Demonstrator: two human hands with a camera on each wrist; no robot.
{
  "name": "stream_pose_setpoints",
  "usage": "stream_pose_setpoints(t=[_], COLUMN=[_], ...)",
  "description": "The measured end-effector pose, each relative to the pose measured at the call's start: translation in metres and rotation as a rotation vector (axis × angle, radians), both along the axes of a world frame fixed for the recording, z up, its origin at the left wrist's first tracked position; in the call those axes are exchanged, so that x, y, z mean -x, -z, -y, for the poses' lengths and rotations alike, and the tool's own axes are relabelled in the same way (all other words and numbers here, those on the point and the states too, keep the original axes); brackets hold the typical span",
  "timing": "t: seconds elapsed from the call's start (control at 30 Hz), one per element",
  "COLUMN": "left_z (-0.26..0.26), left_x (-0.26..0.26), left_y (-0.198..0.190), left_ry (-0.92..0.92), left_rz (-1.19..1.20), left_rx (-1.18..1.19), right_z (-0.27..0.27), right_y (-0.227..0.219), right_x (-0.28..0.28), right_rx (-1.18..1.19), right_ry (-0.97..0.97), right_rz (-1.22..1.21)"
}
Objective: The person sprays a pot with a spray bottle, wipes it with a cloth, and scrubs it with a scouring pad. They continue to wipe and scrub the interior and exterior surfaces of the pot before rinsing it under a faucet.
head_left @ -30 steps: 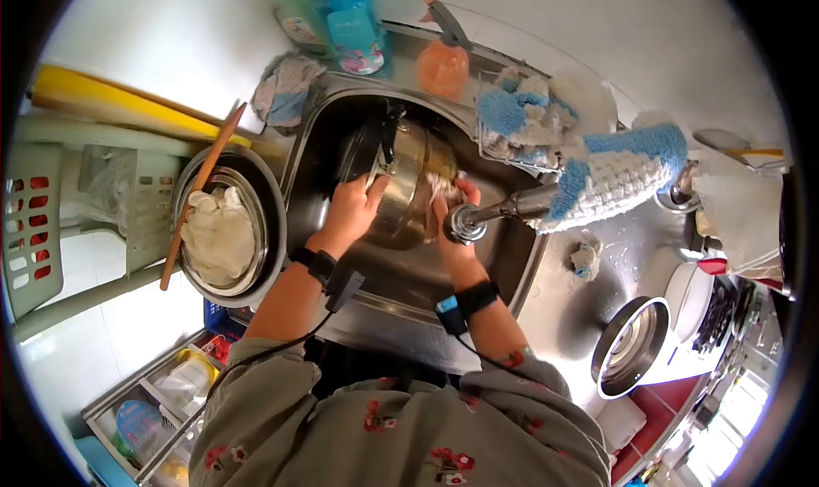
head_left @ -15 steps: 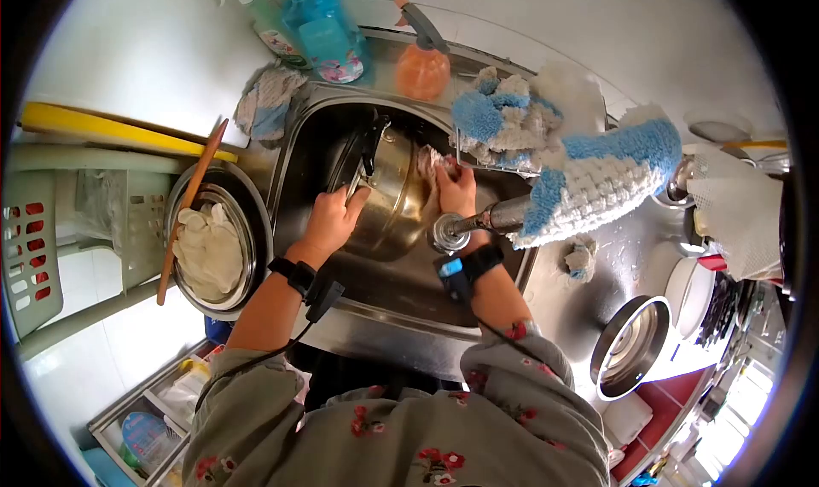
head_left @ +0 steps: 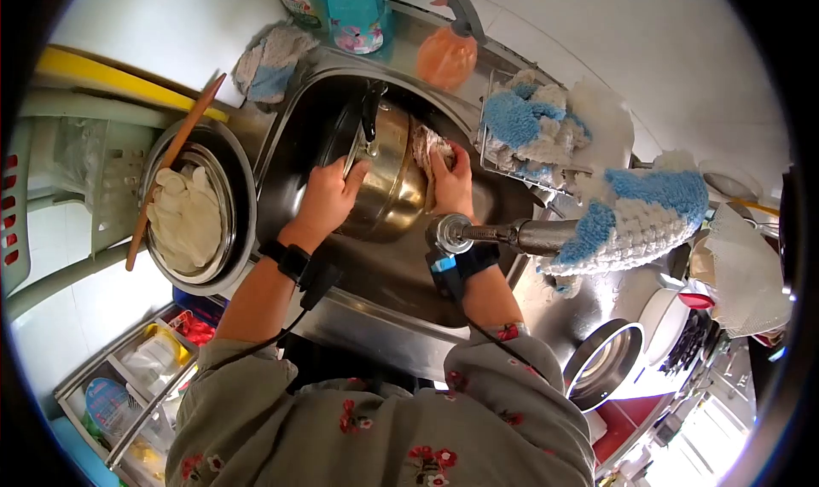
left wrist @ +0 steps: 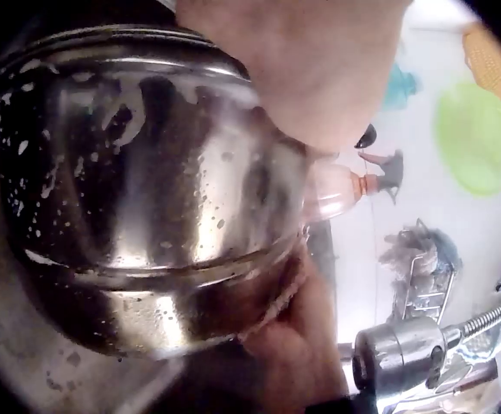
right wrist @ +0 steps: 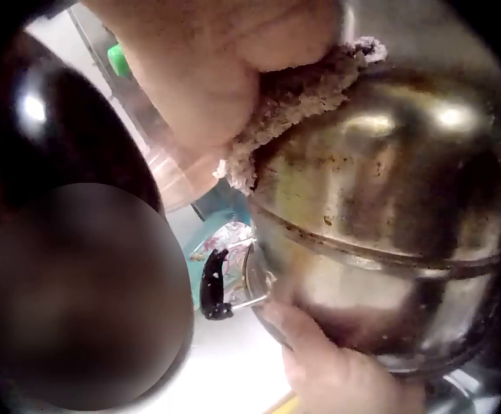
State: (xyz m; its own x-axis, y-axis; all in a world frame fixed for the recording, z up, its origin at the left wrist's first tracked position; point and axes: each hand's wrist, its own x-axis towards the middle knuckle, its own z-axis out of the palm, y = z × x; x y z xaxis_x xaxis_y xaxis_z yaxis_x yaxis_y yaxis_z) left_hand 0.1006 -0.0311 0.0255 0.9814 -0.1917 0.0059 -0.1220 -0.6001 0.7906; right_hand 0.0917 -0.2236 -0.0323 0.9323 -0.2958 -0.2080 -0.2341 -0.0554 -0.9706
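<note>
A stained metal pot (head_left: 392, 176) lies tipped on its side in the sink (head_left: 375, 295), its base turned to the right. One black handle (head_left: 370, 112) sticks up at the far side of its rim. My left hand (head_left: 329, 199) grips the pot at the near side of the rim, the thumb over it. My right hand (head_left: 452, 184) holds a crumpled, rough-textured cloth (right wrist: 298, 103) against the base. Drops and streaks of suds show on the pot's wall (left wrist: 147, 190) in the left wrist view. Brown stains mark the lower part in the right wrist view.
The faucet (head_left: 448, 233) hangs just over my right wrist, a blue-and-white knitted cover (head_left: 636, 214) on its arm. A metal bowl (head_left: 243, 223) with a wooden stick (head_left: 175, 171) across it stands left. Behind the sink are an orange spray bottle (head_left: 448, 58) and a wire rack of cloths (head_left: 525, 116).
My right hand and the cloth have moved up along the pot's base, away from my body, then slightly back. My left hand keeps its grip on the rim. The head view has shifted a little.
</note>
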Motion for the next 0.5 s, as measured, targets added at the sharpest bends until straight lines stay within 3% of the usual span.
stream_pose_setpoints(t=[0.03, 0.1, 0.17, 0.23, 0.33, 0.37, 0.5], left_z=[-0.001, -0.007, -0.008, -0.008, -0.005, -0.006, -0.010], left_x=[0.001, -0.001, -0.002, 0.001, 0.005, 0.005, 0.000], left_y=[-0.001, 0.001, 0.006, 0.004, 0.006, 0.003, 0.000], left_ry=[0.025, 0.065, 0.084, 0.087, 0.045, 0.027, 0.069], left_rz=[0.014, 0.052, 0.050, 0.016, -0.042, -0.089, -0.030], left_rx=[-0.023, -0.073, -0.027, -0.060, -0.015, -0.012, -0.034], right_z=[-0.006, -0.003, 0.004, -0.001, 0.016, 0.016, 0.022], right_y=[-0.023, -0.005, 0.043, -0.003, 0.018, 0.015, 0.023], right_x=[0.008, 0.038, 0.048, 0.024, -0.018, -0.023, 0.018], right_rx=[-0.051, -0.304, -0.095, -0.113, 0.105, -0.131, 0.215], right_ry=[0.044, -0.028, -0.054, 0.069, -0.032, 0.014, -0.133], right_rz=[-0.063, -0.111, 0.127, -0.062, 0.048, -0.034, 0.036])
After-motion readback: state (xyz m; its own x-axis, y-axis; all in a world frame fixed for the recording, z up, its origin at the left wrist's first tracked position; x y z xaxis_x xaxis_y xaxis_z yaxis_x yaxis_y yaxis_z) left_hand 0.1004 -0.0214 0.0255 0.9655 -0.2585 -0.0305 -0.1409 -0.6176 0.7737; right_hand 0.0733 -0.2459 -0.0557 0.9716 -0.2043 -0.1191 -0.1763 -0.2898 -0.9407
